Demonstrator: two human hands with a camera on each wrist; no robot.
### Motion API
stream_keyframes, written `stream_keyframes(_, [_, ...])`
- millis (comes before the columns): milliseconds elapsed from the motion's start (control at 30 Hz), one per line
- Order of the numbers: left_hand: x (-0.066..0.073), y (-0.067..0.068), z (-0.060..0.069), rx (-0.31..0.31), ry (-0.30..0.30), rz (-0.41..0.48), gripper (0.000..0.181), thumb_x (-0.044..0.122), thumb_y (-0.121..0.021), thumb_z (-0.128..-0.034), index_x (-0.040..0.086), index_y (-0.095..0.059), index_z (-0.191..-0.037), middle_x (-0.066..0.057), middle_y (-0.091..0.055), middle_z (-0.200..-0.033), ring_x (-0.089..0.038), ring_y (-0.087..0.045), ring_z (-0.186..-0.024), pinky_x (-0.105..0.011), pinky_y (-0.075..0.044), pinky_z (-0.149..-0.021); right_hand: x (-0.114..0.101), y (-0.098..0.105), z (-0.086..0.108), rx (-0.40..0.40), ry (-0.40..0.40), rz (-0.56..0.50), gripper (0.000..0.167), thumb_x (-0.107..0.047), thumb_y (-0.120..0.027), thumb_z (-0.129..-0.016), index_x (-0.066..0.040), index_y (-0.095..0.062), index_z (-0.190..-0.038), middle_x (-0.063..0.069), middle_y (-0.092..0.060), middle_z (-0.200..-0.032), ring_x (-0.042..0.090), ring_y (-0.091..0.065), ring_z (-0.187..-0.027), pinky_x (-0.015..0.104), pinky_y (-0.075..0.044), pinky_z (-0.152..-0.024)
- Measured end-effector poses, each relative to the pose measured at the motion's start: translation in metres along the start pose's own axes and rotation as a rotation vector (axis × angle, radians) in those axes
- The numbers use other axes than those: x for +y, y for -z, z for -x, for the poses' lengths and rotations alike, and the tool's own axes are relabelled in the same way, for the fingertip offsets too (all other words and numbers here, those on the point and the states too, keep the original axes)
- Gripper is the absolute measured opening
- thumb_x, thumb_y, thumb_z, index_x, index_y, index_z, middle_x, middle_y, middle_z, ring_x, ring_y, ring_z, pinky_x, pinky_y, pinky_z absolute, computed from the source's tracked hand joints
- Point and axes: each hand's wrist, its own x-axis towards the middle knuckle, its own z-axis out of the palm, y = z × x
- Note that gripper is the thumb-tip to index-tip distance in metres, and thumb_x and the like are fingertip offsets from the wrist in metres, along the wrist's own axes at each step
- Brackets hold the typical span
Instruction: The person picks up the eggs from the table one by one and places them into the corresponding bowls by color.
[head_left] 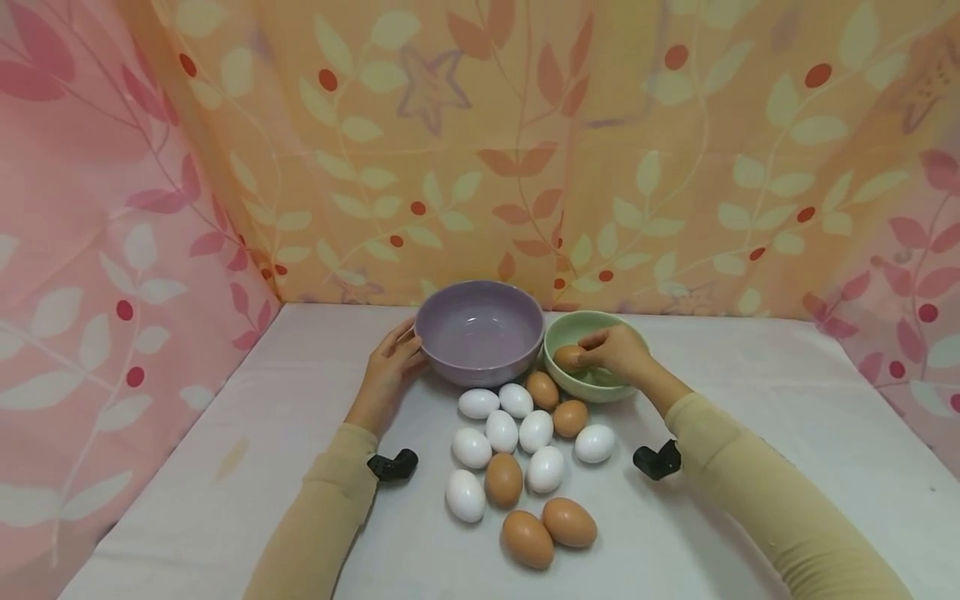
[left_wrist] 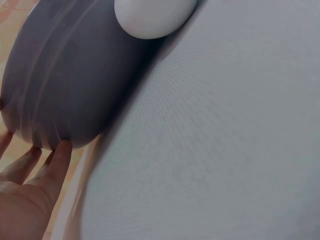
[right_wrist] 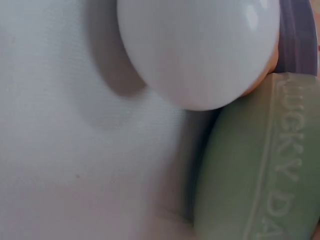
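My right hand reaches into the pale green bowl and grips a brown egg with its fingertips. To its left stands a larger purple bowl, with nothing inside. My left hand rests its fingers against the purple bowl's left side; in the left wrist view, fairly straight fingers touch the bowl's outer wall. Raised lettering marks the green bowl's wall in the right wrist view, where the right hand is almost wholly out of sight.
Several white eggs and brown eggs lie loose before the bowls, between my forearms. One white egg lies just in front of the green bowl. A white cloth covers the table, and a patterned curtain hangs behind it.
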Motion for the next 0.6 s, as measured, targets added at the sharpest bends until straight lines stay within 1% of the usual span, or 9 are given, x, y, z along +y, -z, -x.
stream_keyframes(67, [0.000, 0.000, 0.000, 0.003, -0.001, 0.002, 0.052, 0.021, -0.057, -0.1020, 0.018, -0.041, -0.152, -0.009, -0.042, -0.156, -0.019, -0.061, -0.117, -0.037, -0.049, -0.107, -0.001, 0.002, 0.002, 0.007, 0.010, -0.007, 0.049, -0.026, -0.077, -0.086, 0.003, -0.066, -0.124, 0.022, -0.067, -0.126, 0.037, -0.056, -0.126, 0.047, -0.045, -0.108])
stream_keyframes(133, [-0.001, 0.001, -0.001, -0.001, 0.000, -0.005, 0.053, 0.022, -0.057, -0.1019, 0.018, -0.041, -0.152, -0.009, -0.042, -0.156, -0.020, -0.060, -0.119, -0.035, -0.050, -0.105, -0.001, 0.006, 0.007, 0.038, 0.027, -0.038, 0.047, -0.023, -0.075, -0.088, 0.003, -0.065, -0.126, 0.022, -0.066, -0.127, 0.038, -0.053, -0.130, 0.048, -0.042, -0.111])
stream_keyframes(200, [-0.002, 0.001, -0.001, -0.007, 0.002, -0.009, 0.053, 0.022, -0.058, -0.1017, 0.018, -0.040, -0.152, -0.009, -0.042, -0.156, -0.022, -0.060, -0.121, -0.033, -0.051, -0.103, -0.002, 0.010, 0.015, 0.076, 0.061, -0.077, 0.046, -0.021, -0.073, -0.090, 0.003, -0.064, -0.127, 0.022, -0.066, -0.128, 0.037, -0.052, -0.132, 0.049, -0.041, -0.113])
stream_keyframes(267, [-0.002, 0.001, -0.002, -0.005, 0.006, -0.017, 0.054, 0.022, -0.058, -0.1016, 0.018, -0.040, -0.152, -0.008, -0.042, -0.155, -0.021, -0.061, -0.120, -0.032, -0.052, -0.102, -0.005, 0.014, 0.025, 0.104, 0.082, -0.130, 0.046, -0.022, -0.073, -0.090, 0.001, -0.064, -0.129, 0.020, -0.066, -0.129, 0.035, -0.054, -0.131, 0.047, -0.041, -0.113])
stream_keyframes(333, [-0.002, 0.003, -0.001, -0.005, 0.006, -0.026, 0.054, 0.023, -0.057, -0.1019, 0.019, -0.039, -0.153, -0.008, -0.042, -0.156, -0.018, -0.062, -0.117, -0.033, -0.052, -0.102, -0.009, 0.019, 0.038, 0.114, 0.090, -0.177, 0.048, -0.027, -0.074, -0.090, -0.002, -0.065, -0.129, 0.017, -0.066, -0.130, 0.032, -0.056, -0.129, 0.042, -0.044, -0.111])
stream_keyframes(467, [-0.001, 0.003, -0.002, -0.003, 0.002, -0.028, 0.054, 0.024, -0.057, -0.1022, 0.019, -0.039, -0.153, -0.008, -0.041, -0.156, -0.012, -0.063, -0.112, -0.035, -0.049, -0.105, -0.014, 0.026, 0.068, 0.101, 0.082, -0.224, 0.054, -0.041, -0.076, -0.087, -0.007, -0.066, -0.128, 0.012, -0.068, -0.129, 0.024, -0.060, -0.125, 0.023, -0.049, -0.099])
stream_keyframes(533, [0.000, 0.003, -0.002, -0.009, 0.002, -0.026, 0.054, 0.023, -0.056, -0.1024, 0.018, -0.038, -0.153, -0.008, -0.041, -0.156, -0.012, -0.063, -0.111, -0.036, -0.049, -0.107, -0.014, 0.027, 0.082, 0.093, 0.077, -0.225, 0.055, -0.045, -0.076, -0.086, -0.009, -0.068, -0.127, 0.009, -0.070, -0.127, 0.016, -0.061, -0.122, 0.017, -0.048, -0.093])
stream_keyframes(600, [0.000, 0.002, -0.002, -0.011, 0.007, -0.026, 0.054, 0.023, -0.057, -0.1023, 0.018, -0.038, -0.153, -0.008, -0.041, -0.156, -0.012, -0.063, -0.111, -0.037, -0.048, -0.107, -0.011, 0.027, 0.094, 0.080, 0.073, -0.233, 0.055, -0.045, -0.076, -0.085, -0.010, -0.068, -0.127, 0.006, -0.070, -0.127, 0.006, -0.061, -0.118, 0.015, -0.047, -0.092])
